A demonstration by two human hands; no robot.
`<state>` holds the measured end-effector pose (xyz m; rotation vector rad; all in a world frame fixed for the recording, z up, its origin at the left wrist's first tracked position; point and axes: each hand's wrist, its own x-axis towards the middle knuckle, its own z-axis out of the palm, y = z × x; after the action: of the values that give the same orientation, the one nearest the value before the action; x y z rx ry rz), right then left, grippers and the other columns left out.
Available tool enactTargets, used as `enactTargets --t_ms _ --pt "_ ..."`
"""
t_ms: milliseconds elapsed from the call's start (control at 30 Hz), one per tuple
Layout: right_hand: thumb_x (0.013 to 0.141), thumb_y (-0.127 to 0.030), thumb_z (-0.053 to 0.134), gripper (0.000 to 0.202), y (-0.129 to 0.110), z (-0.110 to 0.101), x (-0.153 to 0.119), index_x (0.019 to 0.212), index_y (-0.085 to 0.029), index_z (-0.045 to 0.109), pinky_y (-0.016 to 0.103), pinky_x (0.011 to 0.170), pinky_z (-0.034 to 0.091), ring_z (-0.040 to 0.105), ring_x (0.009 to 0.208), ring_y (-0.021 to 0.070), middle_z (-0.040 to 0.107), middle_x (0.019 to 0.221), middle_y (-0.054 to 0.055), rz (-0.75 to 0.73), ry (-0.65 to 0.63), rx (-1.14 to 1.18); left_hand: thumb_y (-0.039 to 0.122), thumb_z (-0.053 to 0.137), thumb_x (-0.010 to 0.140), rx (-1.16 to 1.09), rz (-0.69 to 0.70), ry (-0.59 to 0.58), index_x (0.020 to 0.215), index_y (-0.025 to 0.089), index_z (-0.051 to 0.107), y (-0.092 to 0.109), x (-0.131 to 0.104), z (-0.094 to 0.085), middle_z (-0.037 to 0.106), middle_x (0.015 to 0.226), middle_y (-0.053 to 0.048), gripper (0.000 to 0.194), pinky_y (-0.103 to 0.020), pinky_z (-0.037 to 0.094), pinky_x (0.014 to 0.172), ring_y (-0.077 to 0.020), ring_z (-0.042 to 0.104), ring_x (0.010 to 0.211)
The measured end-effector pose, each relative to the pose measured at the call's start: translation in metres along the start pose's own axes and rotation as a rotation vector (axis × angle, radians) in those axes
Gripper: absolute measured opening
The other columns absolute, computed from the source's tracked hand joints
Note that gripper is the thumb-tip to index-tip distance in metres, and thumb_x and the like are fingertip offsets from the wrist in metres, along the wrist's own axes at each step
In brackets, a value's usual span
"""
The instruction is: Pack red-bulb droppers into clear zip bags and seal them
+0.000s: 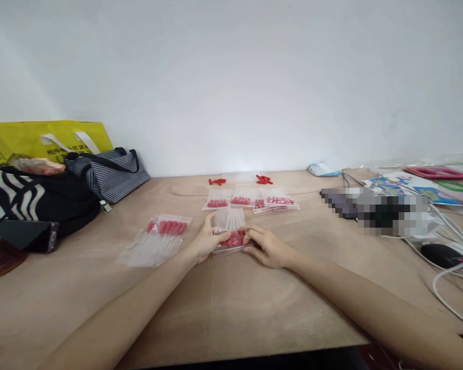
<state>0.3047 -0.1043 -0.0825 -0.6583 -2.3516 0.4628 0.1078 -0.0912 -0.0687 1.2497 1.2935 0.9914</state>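
In the middle of the table, a clear plastic bag (231, 218) with several red pieces at its near end lies between my hands. My left hand (207, 240) grips its left side, thumb on top over the red pieces. At the near right corner, my right hand (265, 246) pinches the bag's edge between thumb and fingers. Left of them lies a fanned stack of clear bags (154, 249) with red pieces (172, 226) at the far end. Just beyond my hands are more filled bags (218, 199), (275, 199) in a row. What the red pieces are, I cannot make out.
Loose red pieces (217, 181) lie near the wall. At left stand a yellow bag (96, 131), a striped bag (118, 172), a black bag (61, 205) and a dark phone-like box (31, 236). At right are white cables (442, 282), a black mouse (442, 255) and a tissue pack (324, 169).
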Motion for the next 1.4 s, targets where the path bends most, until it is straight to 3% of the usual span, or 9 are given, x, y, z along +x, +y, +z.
enactTargets --t_ms 200,433,567,667,767,867,967,1100,1400 --pt "0.079 -0.022 0.050 0.013 0.004 -0.004 -0.002 0.090 -0.018 0.047 0.033 0.081 0.043 0.052 0.094 0.0161 0.044 0.115 0.012 0.059 -0.012 -0.065 0.014 0.057 0.076 -0.012 0.248 0.320 0.116 0.020 0.029 0.005 0.039 -0.017 0.056 0.103 -0.008 0.049 -0.023 0.052 0.068 -0.0145 0.059 0.088" --pt "0.079 -0.022 0.049 0.006 0.008 -0.002 -0.002 0.084 -0.018 0.048 0.032 0.081 0.043 0.048 0.103 0.0179 0.047 0.109 0.012 0.030 -0.012 -0.117 0.008 0.061 0.069 0.109 0.116 0.280 0.097 0.014 0.043 0.039 0.111 -0.014 0.060 0.090 -0.007 0.034 -0.026 0.053 0.059 -0.0135 0.063 0.068" --pt "0.080 -0.023 0.048 0.007 0.011 -0.005 -0.003 0.085 -0.018 0.049 0.032 0.079 0.044 0.050 0.098 0.0175 0.047 0.109 0.012 0.035 -0.012 -0.144 0.010 0.067 0.062 0.280 0.109 0.300 0.093 0.012 0.047 0.044 0.129 -0.008 0.060 0.089 -0.010 0.037 -0.032 0.051 0.066 -0.0199 0.062 0.077" --pt "0.080 -0.023 0.048 0.007 0.013 -0.007 -0.004 0.085 -0.018 0.049 0.031 0.079 0.044 0.051 0.097 0.0170 0.047 0.108 0.012 0.044 -0.009 -0.147 0.014 0.070 0.056 0.421 0.173 0.349 0.087 0.014 0.052 0.042 0.117 -0.014 0.057 0.099 -0.011 0.036 -0.037 0.042 0.084 -0.0269 0.051 0.101" --pt "0.080 -0.022 0.048 0.007 0.014 -0.008 -0.005 0.085 -0.017 0.050 0.031 0.080 0.043 0.050 0.098 0.0168 0.048 0.107 0.011 0.042 -0.004 -0.148 0.023 0.067 0.060 0.580 0.282 0.377 0.080 0.016 0.057 0.033 0.084 -0.032 0.055 0.105 -0.011 0.024 -0.041 0.028 0.096 -0.0301 0.035 0.115" --pt "0.079 -0.021 0.048 0.006 0.015 -0.008 -0.006 0.084 -0.018 0.050 0.031 0.080 0.043 0.049 0.101 0.0172 0.049 0.105 0.010 0.031 0.011 -0.156 0.031 0.052 0.072 1.120 0.490 0.405 0.085 0.018 0.060 0.019 0.048 -0.066 0.053 0.107 -0.010 0.020 -0.043 0.028 0.094 -0.0294 0.040 0.109" --pt "0.079 -0.022 0.049 0.006 0.016 -0.007 -0.006 0.083 -0.018 0.051 0.032 0.080 0.043 0.050 0.100 0.0177 0.050 0.105 0.010 0.032 0.028 -0.169 0.031 0.042 0.078 1.307 0.360 0.462 0.089 0.017 0.060 0.011 0.026 -0.109 0.056 0.099 -0.009 0.026 -0.038 0.036 0.088 -0.0259 0.048 0.100" --pt "0.078 -0.022 0.050 0.006 0.017 -0.006 -0.007 0.082 -0.018 0.052 0.033 0.078 0.044 0.052 0.095 0.0173 0.049 0.106 0.011 0.043 0.030 -0.166 0.042 0.049 0.073 1.188 0.079 0.477 0.093 0.014 0.058 0.014 0.019 -0.147 0.060 0.095 -0.011 0.035 -0.034 0.043 0.080 -0.0256 0.056 0.091" --pt "0.079 -0.023 0.048 0.007 0.016 -0.007 -0.007 0.082 -0.018 0.052 0.033 0.078 0.043 0.052 0.091 0.0161 0.048 0.107 0.011 0.069 0.013 -0.163 0.036 0.071 0.054 0.705 -0.055 0.413 0.101 0.012 0.050 0.015 0.021 -0.152 0.064 0.081 -0.010 0.056 -0.030 0.049 0.063 -0.0250 0.062 0.076"
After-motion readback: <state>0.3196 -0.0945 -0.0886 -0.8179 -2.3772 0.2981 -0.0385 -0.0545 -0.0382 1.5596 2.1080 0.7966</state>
